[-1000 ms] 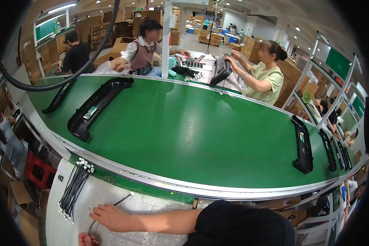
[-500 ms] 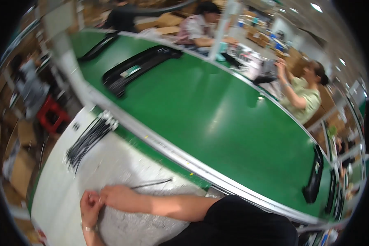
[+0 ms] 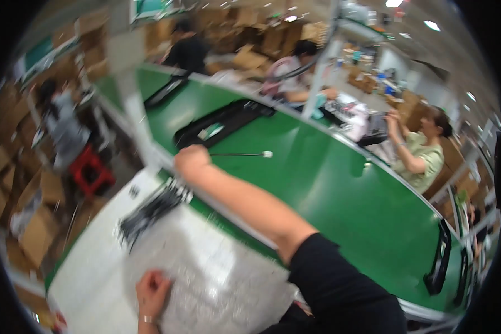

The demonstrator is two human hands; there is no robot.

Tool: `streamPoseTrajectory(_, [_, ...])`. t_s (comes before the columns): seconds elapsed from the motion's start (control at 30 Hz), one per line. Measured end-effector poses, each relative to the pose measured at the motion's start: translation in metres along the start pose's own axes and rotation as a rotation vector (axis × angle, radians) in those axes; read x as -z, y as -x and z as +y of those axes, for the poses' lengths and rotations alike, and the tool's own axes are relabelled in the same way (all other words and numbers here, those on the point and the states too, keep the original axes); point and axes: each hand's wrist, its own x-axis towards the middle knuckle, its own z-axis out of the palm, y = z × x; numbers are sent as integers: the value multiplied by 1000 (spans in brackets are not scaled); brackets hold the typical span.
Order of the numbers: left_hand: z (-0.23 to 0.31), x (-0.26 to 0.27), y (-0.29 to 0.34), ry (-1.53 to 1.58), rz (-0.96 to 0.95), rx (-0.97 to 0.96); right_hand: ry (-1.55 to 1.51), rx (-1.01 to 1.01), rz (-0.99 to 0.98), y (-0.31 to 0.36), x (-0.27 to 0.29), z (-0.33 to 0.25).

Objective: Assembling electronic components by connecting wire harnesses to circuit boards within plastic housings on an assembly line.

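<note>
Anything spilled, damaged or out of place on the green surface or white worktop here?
Nothing stands out: no spill or breakage shows, though blur could hide small damage. The right hand holds a black cable over the green surface, and a bundle of cables lies on the white worktop.

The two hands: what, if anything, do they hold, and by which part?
Right hand: a thin black cable, gripped away from its free white connector; the exact spot is hidden. Left hand: nothing visible.

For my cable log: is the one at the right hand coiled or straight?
Straight, where visible: the cable runs from the right hand to a white connector.
</note>
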Motion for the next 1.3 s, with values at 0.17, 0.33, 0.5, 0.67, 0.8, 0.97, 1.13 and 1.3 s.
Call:
streamPoseTrajectory(0.17, [21, -1, 11, 10, -35, -13, -31, -179, 65, -83, -65, 9])
streamPoseTrajectory(0.33, [10, -1, 4, 9, -17, -41, -143, -334, 113, -104, -95, 16])
streamPoseTrajectory(0.5, [-8, 0, -8, 114, 16, 63, -47, -109, -113, -67, -69, 53])
streamPoseTrajectory(0.67, [-11, -1, -10, 156, 4, -34, -43, 88, -62, 51, 5, 115])
streamPoseTrajectory(0.8, [-10, -7, -9, 131, -35, -74, -121, 280, 167, 167, 62, 129])
streamPoseTrajectory(0.97, [28, 31, 32, -85, 334, -519, -168, 864, 361, 295, 106, 62])
streamPoseTrajectory(1.13, [147, 22, 145, -672, 180, -1098, -60, 1088, 469, 309, 105, 43])
streamPoseTrajectory(1.3, [108, -21, 183, -718, -261, -518, -136, 1199, 387, 267, 43, 37])
